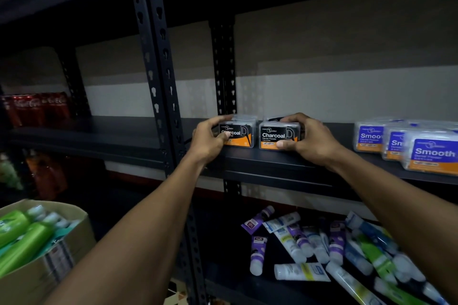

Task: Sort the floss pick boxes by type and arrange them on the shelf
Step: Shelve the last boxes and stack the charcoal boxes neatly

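Black steel shelf [260, 163], dim light, slotted uprights [158, 57] at left of centre. Two Charcoal floss pick boxes stand side by side near the shelf's front edge, labels facing out, a narrow gap between them.

Left hand [208, 140] grips the left Charcoal box [240, 135]: fingers curl over its top, thumb lies across the front label and covers part of the word. Right hand [308, 140] grips the right Charcoal box [275, 137]: fingers over the top rear edge, thumb pressed on the lower front right corner. Both boxes sit flat on the shelf board. More clear-lidded boxes seem to stand behind each; how many, cannot tell.

Well to the right on the same shelf, a group of Smooth floss pick boxes [432, 155], blue and orange labels, at least three visible, staggered from back to front, the nearest cut off by the frame edge.

Shelf below: loose heap of tubes [322, 247], white, purple, green and blue, lying at all angles.

Left bay, same level as the floss: red cola bottles [37, 109] at the back, blurred.

Lower left: open cardboard carton [49, 272] holding green bottles [22, 238] lying on their sides.
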